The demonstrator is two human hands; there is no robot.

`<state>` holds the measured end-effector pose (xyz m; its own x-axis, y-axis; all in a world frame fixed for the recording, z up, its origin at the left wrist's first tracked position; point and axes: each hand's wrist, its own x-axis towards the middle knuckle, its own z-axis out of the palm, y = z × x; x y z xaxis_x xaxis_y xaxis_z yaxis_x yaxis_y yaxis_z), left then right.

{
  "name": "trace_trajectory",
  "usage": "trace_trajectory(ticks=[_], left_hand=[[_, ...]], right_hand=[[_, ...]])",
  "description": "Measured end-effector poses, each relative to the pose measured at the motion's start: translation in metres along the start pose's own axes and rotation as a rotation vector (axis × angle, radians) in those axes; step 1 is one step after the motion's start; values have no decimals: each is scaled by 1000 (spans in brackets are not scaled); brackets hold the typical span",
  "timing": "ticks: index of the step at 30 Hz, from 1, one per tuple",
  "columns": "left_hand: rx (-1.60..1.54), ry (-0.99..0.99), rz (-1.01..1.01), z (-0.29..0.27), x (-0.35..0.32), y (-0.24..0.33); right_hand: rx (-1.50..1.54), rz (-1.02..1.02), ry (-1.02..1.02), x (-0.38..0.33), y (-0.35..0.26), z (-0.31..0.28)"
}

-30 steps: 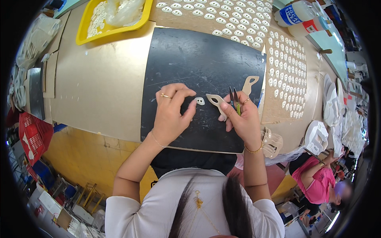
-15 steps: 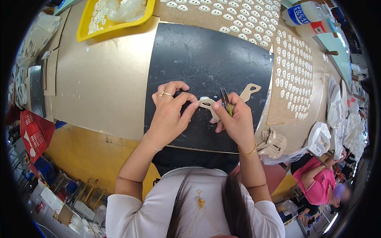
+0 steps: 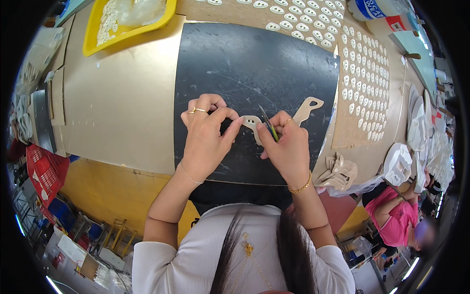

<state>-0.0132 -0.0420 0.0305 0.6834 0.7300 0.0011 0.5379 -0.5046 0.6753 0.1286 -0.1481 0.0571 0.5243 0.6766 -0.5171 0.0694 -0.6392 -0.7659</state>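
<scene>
Over the black mat [image 3: 220, 63], my two hands work at a beige cut-out piece [image 3: 251, 125], whose left end shows two small dark holes. My left hand [image 3: 208, 130] pinches that end's tip between thumb and forefinger. My right hand [image 3: 286, 144] presses its thumb on the same piece and also keeps pointed tweezers [image 3: 266, 117] with a green grip in its fingers, tips pointing up and away. Beyond the right hand a beige arm with one opening [image 3: 306, 109] lies on the mat; my hand hides whether it joins the held piece.
Rows of small pale ovals with holes [image 3: 357, 78] cover brown boards at the right and back. A yellow tray [image 3: 90, 39] with more ovals stands far left. A stack of beige pieces [image 3: 338, 171] lies near right, by white moulded parts [image 3: 396, 164]. Bottles [image 3: 382, 10] stand far right.
The held end showed one larger opening with a white bit at its far edge; now two small holes show there. The tweezers have tilted leftward, and the whole view has shifted slightly.
</scene>
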Motion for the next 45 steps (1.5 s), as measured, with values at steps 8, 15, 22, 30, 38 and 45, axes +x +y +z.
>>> trace_trajectory(ticks=[8,15,22,30,38,45], left_hand=[[27,-11,2,1,-1,-1],[42,3,22,3,-1,-1],[45,11,234,4,-8,-9],[225,-66,439,3,-13,-16],[237,-53,510,5,-9,-22],[372,-17,653,5,-9,-26]], right_hand=[[-17,32,-7,2,0,0],[-54,10,-2,3,0,0],[-52,15,-11,3,0,-1],[-27,32,-13,3,1,-2],[-69,50,-23,4,-2,-3],[-94,44,-22,6,-1,-2]])
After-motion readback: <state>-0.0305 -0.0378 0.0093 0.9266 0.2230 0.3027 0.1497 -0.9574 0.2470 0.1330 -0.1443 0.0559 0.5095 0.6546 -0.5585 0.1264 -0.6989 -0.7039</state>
